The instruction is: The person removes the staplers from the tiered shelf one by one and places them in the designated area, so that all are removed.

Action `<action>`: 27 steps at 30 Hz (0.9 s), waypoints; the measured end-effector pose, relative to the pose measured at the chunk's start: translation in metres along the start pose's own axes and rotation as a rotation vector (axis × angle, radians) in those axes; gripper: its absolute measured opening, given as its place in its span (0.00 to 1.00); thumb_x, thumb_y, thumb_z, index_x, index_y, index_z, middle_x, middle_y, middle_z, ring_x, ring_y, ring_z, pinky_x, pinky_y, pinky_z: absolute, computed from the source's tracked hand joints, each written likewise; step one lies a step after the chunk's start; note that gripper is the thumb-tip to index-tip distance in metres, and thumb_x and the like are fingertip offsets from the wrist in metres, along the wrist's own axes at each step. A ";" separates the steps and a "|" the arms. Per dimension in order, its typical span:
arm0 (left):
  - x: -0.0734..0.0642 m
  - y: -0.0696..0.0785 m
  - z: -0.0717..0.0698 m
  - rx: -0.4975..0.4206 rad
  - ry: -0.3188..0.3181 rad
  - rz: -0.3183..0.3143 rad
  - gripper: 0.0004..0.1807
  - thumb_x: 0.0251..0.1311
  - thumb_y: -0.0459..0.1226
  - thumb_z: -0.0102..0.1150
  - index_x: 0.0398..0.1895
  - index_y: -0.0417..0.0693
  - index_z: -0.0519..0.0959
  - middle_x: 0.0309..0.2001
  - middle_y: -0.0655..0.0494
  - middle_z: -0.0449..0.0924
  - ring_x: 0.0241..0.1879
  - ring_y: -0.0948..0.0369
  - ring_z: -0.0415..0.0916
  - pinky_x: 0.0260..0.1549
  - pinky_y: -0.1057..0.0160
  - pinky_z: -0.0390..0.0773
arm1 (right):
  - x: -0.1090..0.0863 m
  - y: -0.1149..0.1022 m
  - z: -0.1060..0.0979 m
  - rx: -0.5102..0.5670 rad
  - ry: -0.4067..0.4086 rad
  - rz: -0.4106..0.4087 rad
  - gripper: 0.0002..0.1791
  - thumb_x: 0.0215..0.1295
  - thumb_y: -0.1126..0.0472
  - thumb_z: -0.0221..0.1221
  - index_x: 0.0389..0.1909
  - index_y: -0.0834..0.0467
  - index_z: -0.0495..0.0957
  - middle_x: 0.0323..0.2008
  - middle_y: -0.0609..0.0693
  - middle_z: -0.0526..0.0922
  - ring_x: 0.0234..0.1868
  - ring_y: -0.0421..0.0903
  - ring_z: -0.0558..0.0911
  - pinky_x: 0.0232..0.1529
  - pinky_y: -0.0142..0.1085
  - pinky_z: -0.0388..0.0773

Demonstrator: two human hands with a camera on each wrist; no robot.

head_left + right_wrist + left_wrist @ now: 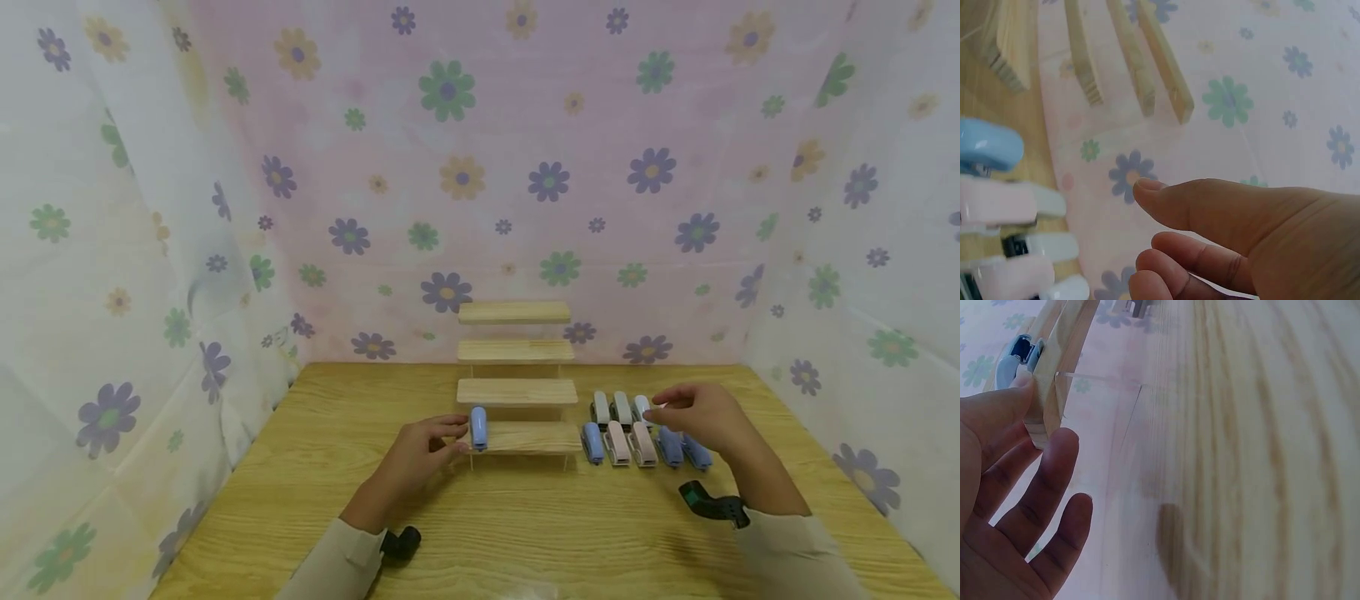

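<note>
A blue mini stapler [478, 428] stands at the left end of the lowest board of a wooden tiered stand [525, 437]. Beside it is my left hand [420, 454], fingers spread and loosely bent; in the left wrist view its thumb [1019, 384] lies by the stapler [1007, 369] at the board's end, contact unclear. Over the right end of the back row hovers my right hand [705, 412], thumb and fingers apart, nearest a white stapler [641, 407] that it partly covers. In the right wrist view nothing shows between the right hand's thumb [1172, 200] and fingers.
Right of the stand, staplers form two rows: white ones [600, 408] behind, with a blue [592, 443], pink [618, 443] and darker blue ones [670, 447] in front. The stand's upper boards [513, 312] rise toward a flowered cloth backdrop [450, 179]. Wood-grain tabletop [487, 533] lies below.
</note>
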State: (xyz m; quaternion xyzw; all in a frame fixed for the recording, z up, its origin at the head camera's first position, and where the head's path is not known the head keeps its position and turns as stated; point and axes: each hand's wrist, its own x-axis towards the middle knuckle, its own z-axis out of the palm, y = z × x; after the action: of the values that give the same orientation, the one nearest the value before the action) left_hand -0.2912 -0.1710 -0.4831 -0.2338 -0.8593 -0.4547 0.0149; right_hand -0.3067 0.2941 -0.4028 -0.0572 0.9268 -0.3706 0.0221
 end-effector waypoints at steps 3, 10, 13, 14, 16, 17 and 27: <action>0.000 0.000 0.000 -0.001 -0.001 -0.004 0.24 0.70 0.48 0.64 0.64 0.48 0.82 0.70 0.62 0.75 0.59 0.57 0.82 0.46 0.70 0.84 | 0.003 -0.011 0.005 0.012 -0.001 -0.013 0.30 0.65 0.40 0.69 0.58 0.59 0.82 0.50 0.56 0.86 0.44 0.50 0.85 0.42 0.46 0.84; -0.001 -0.001 0.002 -0.003 0.014 -0.013 0.23 0.70 0.47 0.64 0.64 0.48 0.82 0.70 0.61 0.76 0.57 0.59 0.83 0.44 0.69 0.85 | 0.009 -0.036 0.020 0.046 -0.025 -0.038 0.28 0.66 0.42 0.69 0.58 0.57 0.83 0.46 0.54 0.85 0.43 0.49 0.84 0.41 0.43 0.83; -0.001 -0.002 0.002 -0.011 0.013 -0.024 0.24 0.70 0.47 0.64 0.64 0.48 0.82 0.70 0.64 0.75 0.54 0.62 0.83 0.43 0.69 0.85 | 0.012 -0.045 0.027 0.054 -0.016 -0.059 0.27 0.65 0.43 0.70 0.57 0.56 0.84 0.46 0.53 0.85 0.43 0.49 0.84 0.40 0.42 0.82; 0.000 -0.003 0.002 -0.011 0.014 -0.026 0.23 0.70 0.47 0.64 0.64 0.48 0.82 0.70 0.64 0.75 0.54 0.62 0.83 0.43 0.69 0.85 | 0.013 -0.049 0.029 0.049 -0.008 -0.068 0.27 0.65 0.42 0.70 0.57 0.56 0.84 0.47 0.53 0.85 0.44 0.50 0.84 0.40 0.42 0.82; 0.000 -0.002 0.001 -0.013 0.014 -0.029 0.23 0.70 0.47 0.64 0.64 0.48 0.82 0.70 0.64 0.75 0.54 0.62 0.83 0.43 0.69 0.85 | 0.016 -0.055 0.034 0.038 0.011 -0.093 0.25 0.64 0.42 0.71 0.55 0.54 0.85 0.46 0.53 0.85 0.44 0.50 0.83 0.39 0.41 0.82; -0.001 -0.002 0.001 -0.015 0.014 -0.029 0.23 0.70 0.46 0.64 0.64 0.47 0.82 0.70 0.64 0.75 0.54 0.62 0.83 0.43 0.69 0.85 | 0.017 -0.058 0.037 0.027 0.021 -0.107 0.24 0.64 0.43 0.71 0.54 0.54 0.86 0.46 0.53 0.85 0.44 0.49 0.83 0.38 0.40 0.81; -0.001 0.001 0.001 -0.001 0.015 -0.014 0.23 0.71 0.46 0.64 0.65 0.48 0.82 0.70 0.63 0.75 0.55 0.61 0.83 0.44 0.70 0.85 | 0.025 -0.083 0.057 0.067 0.033 -0.155 0.22 0.63 0.46 0.72 0.52 0.55 0.87 0.45 0.52 0.86 0.46 0.50 0.82 0.40 0.41 0.81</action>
State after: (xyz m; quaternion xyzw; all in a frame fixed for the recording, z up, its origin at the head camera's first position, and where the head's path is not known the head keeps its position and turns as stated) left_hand -0.2896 -0.1702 -0.4833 -0.2243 -0.8606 -0.4569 0.0179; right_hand -0.3193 0.1921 -0.3868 -0.1220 0.9069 -0.4027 -0.0201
